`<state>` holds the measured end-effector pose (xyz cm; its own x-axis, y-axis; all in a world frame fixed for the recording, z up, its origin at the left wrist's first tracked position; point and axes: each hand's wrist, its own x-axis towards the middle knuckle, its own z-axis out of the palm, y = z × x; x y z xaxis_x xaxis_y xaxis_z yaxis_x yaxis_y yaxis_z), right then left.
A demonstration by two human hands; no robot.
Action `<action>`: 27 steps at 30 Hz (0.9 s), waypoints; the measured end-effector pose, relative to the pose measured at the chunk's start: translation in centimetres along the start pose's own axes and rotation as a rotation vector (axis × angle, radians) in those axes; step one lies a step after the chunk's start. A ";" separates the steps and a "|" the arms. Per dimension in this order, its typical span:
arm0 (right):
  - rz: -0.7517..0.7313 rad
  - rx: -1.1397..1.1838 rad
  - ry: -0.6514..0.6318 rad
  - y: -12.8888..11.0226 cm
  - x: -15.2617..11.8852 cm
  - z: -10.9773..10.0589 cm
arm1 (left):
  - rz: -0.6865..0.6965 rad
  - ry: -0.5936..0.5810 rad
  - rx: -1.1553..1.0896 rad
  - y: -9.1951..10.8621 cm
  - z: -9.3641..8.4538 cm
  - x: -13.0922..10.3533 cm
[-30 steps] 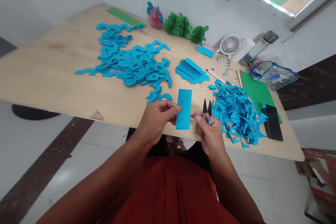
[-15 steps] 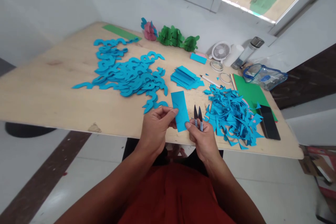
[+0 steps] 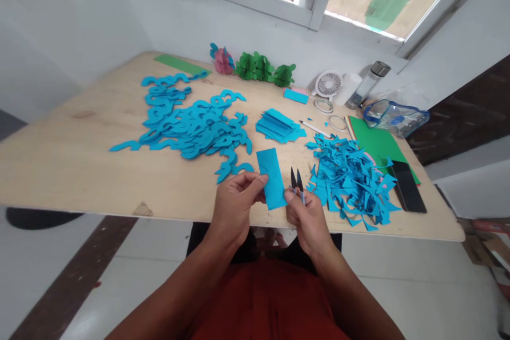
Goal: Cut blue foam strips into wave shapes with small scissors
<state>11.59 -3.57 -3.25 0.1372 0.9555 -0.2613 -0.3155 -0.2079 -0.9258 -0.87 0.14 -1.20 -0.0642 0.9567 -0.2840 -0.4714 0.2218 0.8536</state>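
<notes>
My left hand [image 3: 238, 204] pinches the left edge of a blue paper rectangle [image 3: 271, 178], which is held upright above the table's front edge. Faint curved lines show on the paper. In my right hand [image 3: 306, 215] is a pair of scissors [image 3: 297, 183], its dark blades pointing away from me and slightly parted; the handles are mostly hidden by the fingers. My right thumb is at the paper's lower right edge. Behind the paper lies a stack of blue paper rectangles [image 3: 280, 126]. To the left spreads a heap of wavy blue paper cutouts [image 3: 199, 127].
Blue paper scraps [image 3: 350, 180] pile up on the right, beside a black phone [image 3: 408, 186] and green sheets [image 3: 380, 143]. Along the wall stand green paper shapes [image 3: 258, 67], a small fan [image 3: 329, 85] and a bottle [image 3: 368, 85]. A white pen [image 3: 315, 128] lies behind the scraps.
The view has tilted up a little, so the table sits lower in the picture. Both hands keep their hold on the paper and scissors, with hardly any movement between them.
</notes>
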 end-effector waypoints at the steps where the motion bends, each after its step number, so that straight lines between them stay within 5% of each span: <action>1: -0.019 0.022 -0.016 0.0 -0.1 0.0 | -0.003 0.002 -0.003 0.0 -0.1 0.0; 27: 0.060 -0.049 -0.175 0.8 -1.8 -2.1 | -0.009 -0.120 0.255 0.6 -0.8 -0.3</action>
<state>13.11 -5.89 -4.07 -0.0470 0.9620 -0.2690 -0.2718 -0.2714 -0.9233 -1.81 -0.19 -0.91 0.0507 0.9667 -0.2509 -0.2336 0.2557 0.9381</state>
